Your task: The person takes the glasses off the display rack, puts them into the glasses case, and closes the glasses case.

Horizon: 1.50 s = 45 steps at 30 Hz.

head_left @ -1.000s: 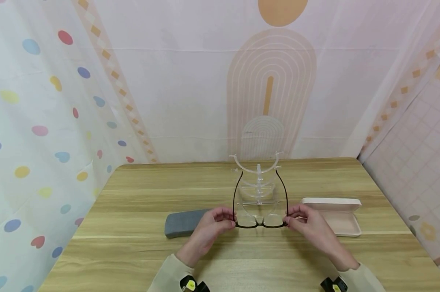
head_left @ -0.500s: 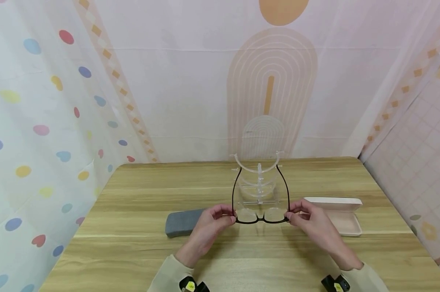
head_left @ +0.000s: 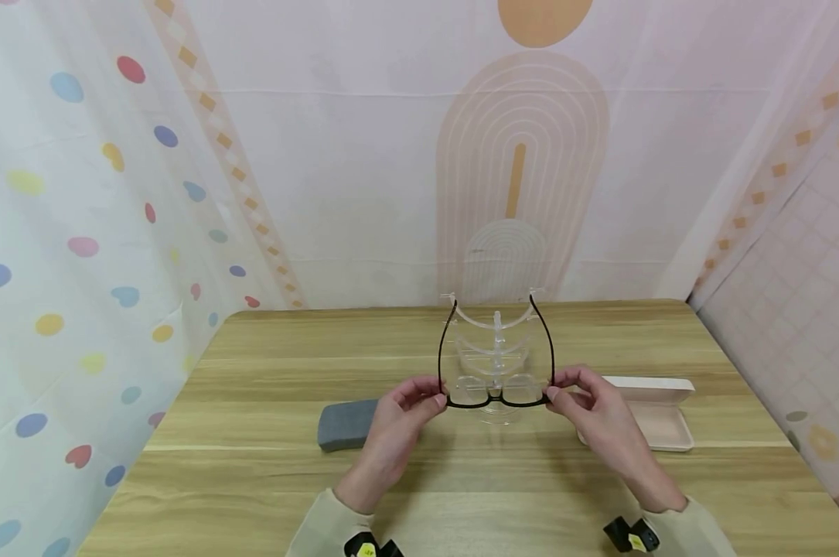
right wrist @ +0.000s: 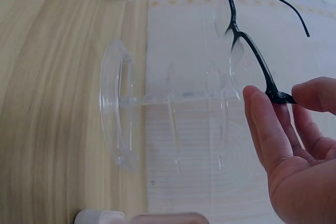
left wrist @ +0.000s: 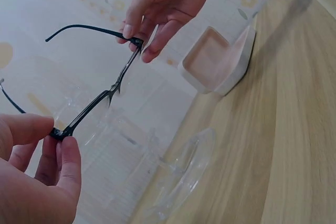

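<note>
A pair of black-framed glasses (head_left: 496,399) is held above the table with both temples unfolded and pointing away from me. My left hand (head_left: 401,425) pinches the frame at its left hinge corner. At the opposite hinge, my right hand (head_left: 600,422) pinches between thumb and fingers. Directly beyond the glasses stands a clear acrylic glasses stand (head_left: 497,348) with several curved arms, overlapped by the lenses and temples in the head view. In the right wrist view the glasses frame (right wrist: 252,51) is up at the level of the upper arms of the stand (right wrist: 173,100).
A grey glasses case (head_left: 346,425) lies closed left of the stand, partly behind my left hand. To the right, a pale pink-white case (head_left: 659,414) lies open, partly covered by my right hand. Behind the wooden table (head_left: 252,495) hangs a patterned curtain (head_left: 363,170).
Both hands have lifted the glasses up and away from me, so the temple tips now overlap the stand's top arm. The stand and both cases stay in place.
</note>
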Motion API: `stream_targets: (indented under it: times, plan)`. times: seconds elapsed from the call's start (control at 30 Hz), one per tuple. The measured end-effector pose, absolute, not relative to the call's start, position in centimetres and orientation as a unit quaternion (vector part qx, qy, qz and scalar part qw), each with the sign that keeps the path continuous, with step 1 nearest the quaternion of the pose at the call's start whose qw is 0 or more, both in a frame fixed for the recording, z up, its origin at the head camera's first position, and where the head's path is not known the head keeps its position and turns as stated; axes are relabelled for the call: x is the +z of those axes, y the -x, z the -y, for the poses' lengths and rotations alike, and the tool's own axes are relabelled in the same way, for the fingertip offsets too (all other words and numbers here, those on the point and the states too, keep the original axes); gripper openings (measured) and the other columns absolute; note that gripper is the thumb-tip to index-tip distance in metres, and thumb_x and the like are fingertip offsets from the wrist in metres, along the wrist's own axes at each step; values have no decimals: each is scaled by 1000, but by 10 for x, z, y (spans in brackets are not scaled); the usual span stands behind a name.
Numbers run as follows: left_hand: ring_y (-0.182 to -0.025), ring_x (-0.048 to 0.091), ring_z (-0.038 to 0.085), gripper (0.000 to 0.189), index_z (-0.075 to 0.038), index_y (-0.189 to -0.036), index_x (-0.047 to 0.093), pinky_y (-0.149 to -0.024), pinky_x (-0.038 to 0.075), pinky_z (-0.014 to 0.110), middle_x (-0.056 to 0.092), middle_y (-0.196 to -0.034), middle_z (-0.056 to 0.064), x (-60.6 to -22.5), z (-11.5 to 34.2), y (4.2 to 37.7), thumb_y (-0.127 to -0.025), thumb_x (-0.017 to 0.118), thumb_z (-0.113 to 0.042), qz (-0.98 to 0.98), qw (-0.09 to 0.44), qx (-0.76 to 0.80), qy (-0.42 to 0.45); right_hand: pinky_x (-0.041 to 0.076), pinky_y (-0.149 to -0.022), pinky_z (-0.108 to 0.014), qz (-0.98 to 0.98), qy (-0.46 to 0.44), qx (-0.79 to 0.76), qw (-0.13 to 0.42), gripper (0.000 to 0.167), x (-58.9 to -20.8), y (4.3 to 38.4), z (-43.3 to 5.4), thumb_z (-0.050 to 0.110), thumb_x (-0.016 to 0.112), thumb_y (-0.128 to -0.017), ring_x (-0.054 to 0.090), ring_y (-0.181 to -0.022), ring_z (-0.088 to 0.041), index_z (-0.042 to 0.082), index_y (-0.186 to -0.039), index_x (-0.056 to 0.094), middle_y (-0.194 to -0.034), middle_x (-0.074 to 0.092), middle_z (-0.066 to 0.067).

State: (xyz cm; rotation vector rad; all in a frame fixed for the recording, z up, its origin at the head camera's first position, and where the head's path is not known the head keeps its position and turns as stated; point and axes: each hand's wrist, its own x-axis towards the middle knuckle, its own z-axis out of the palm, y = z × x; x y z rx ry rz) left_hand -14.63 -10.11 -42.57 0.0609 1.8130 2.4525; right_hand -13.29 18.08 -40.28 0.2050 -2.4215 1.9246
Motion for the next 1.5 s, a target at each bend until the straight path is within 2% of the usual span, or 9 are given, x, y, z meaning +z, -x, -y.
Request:
stream_targets:
  times: [0.23,0.37,0.6,0.8,1.03,1.23,1.5]
  plan:
    - [-100,66,17,22,-1,-108,71,-92,56,29,70,-105,8,-423,98,145,-91,68,12,-579,18,815,-13,59,-75,-24,769,-75,631,62,20,-401,132,-175,11,66,-102,74,-90,-13,-4,-115,62,-108,65,-18]
    - [-99,65,16,23,0,-113,69,-93,56,30,68,-107,9,-421,97,146,-93,67,11,-575,1,818,-9,61,-82,-29,747,-112,646,105,20,-403,133,-171,2,65,-101,74,-89,-15,-7,-118,58,-107,63,-20]
    - [-96,66,16,23,2,-113,65,-90,57,29,66,-105,8,-418,95,146,-92,68,11,-565,-29,824,-7,61,-82,-27,734,-146,646,150,27,-404,134,-165,-8,64,-98,72,-92,-15,-8,-123,54,-108,60,-13]
    - [-94,65,16,23,-3,-111,67,-88,57,28,66,-104,7,-416,94,145,-93,67,11,-564,-44,825,-6,60,-81,-23,741,-141,637,161,30,-402,133,-163,-6,66,-98,71,-92,-12,-4,-126,57,-108,60,-21]
    - [-95,65,17,24,-2,-113,68,-89,57,29,67,-105,7,-414,93,144,-92,70,9,-561,-52,826,-3,62,-78,-27,742,-148,633,165,26,-401,132,-162,-6,65,-99,74,-84,-12,-4,-124,61,-105,60,-16]
    - [-95,66,16,23,-2,-112,68,-89,57,29,67,-105,6,-413,93,144,-92,71,9,-557,-56,828,-7,60,-79,-23,748,-139,629,160,22,-398,131,-162,-2,65,-100,74,-87,-10,-4,-121,64,-106,63,-17]
    - [-95,67,17,23,-1,-113,68,-90,58,30,66,-111,14,-411,92,143,-92,70,9,-555,-56,830,-4,59,-79,-22,759,-122,621,155,15,-397,130,-161,2,67,-100,74,-88,-9,-1,-114,70,-102,71,-4]
